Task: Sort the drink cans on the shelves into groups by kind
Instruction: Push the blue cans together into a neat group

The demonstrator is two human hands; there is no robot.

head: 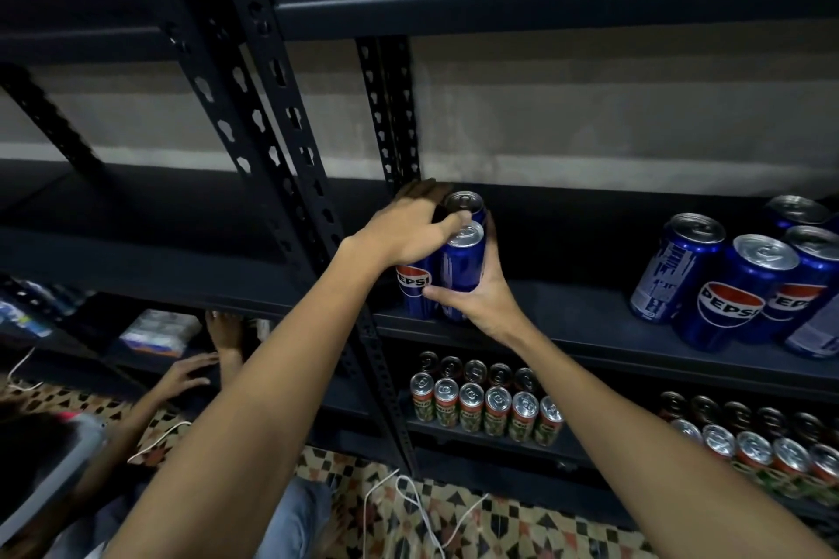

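Both hands grip blue Pepsi cans [456, 268] at the shelf's [567, 322] left end: left hand [408, 227] on top, right hand [476, 290] around them.

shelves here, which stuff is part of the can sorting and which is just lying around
Part of the job:
- blue Pepsi cans held by left hand and right hand
- Pepsi group at right
- red-green cans below

Lying about:
- white cable
- packets on low shelf

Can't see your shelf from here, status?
Left hand and right hand gripping blue Pepsi cans at shelf's left end. More Pepsi cans grouped right. Nothing blocking.
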